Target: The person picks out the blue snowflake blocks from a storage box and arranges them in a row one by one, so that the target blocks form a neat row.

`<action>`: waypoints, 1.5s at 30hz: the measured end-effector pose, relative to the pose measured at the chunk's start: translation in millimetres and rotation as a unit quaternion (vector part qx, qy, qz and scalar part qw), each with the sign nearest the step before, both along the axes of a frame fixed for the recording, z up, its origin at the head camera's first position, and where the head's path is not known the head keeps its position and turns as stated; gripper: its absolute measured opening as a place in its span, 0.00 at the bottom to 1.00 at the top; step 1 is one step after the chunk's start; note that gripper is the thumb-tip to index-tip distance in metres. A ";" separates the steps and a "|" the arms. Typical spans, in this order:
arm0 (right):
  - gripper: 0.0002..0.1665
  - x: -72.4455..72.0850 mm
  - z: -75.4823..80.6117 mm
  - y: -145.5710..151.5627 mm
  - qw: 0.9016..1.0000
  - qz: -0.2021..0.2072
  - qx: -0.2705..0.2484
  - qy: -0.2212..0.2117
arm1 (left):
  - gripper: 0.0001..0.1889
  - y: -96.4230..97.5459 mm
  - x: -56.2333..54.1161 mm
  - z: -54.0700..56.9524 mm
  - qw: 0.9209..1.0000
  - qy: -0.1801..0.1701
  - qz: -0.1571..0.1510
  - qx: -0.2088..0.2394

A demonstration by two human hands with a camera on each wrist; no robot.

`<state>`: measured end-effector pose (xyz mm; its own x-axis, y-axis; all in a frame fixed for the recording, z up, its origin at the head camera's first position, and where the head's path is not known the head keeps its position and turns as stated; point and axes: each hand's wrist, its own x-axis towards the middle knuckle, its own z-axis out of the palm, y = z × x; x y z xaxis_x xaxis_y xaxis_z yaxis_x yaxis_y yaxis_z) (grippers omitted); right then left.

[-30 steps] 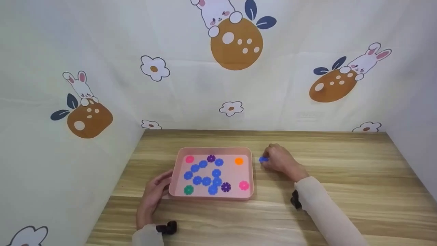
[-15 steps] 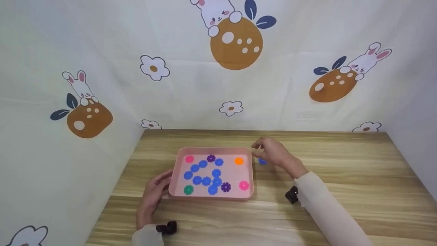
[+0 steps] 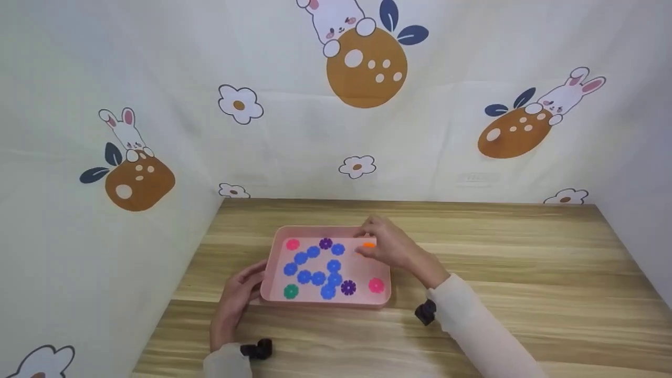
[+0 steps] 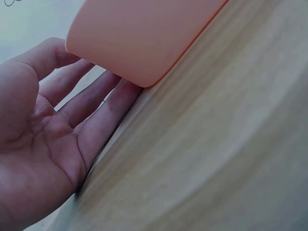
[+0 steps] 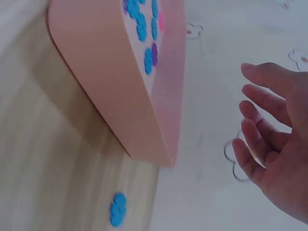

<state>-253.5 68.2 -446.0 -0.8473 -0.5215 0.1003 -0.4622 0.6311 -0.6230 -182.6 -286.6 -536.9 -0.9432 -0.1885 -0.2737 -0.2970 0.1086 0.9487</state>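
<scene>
A pink tray (image 3: 325, 303) holds several flower-shaped plastic discs. Among them is a curving row of blue discs (image 3: 318, 278). My left hand (image 3: 236, 299) rests against the tray's left side, its fingers extended along the wall in the left wrist view. Over the tray's back right corner hovers my right hand (image 3: 391, 244), fingers loosely bent and apart, with nothing between them in the right wrist view. An orange disc (image 3: 369, 245) shows partly beneath that hand. Blue discs (image 5: 118, 210) lie on the table outside the tray, hidden from the head view.
Purple discs (image 3: 348, 287), pink discs (image 3: 376, 285) and a green disc (image 3: 291, 291) also lie in the tray. The wood-grain table (image 3: 499, 247) meets a patterned cloth backdrop (image 3: 294, 142) at the back and sides.
My right hand has let go of the blue discs right of the tray and moved left over the tray's back right corner. My left hand has stayed at the tray's side.
</scene>
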 end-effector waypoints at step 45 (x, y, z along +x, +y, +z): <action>0.18 31.3 -49.5 -65.2 0.988 0.092 0.118 -0.033 | 0.22 -2.6 1.4 0.3 1.000 0.005 -0.016 0.006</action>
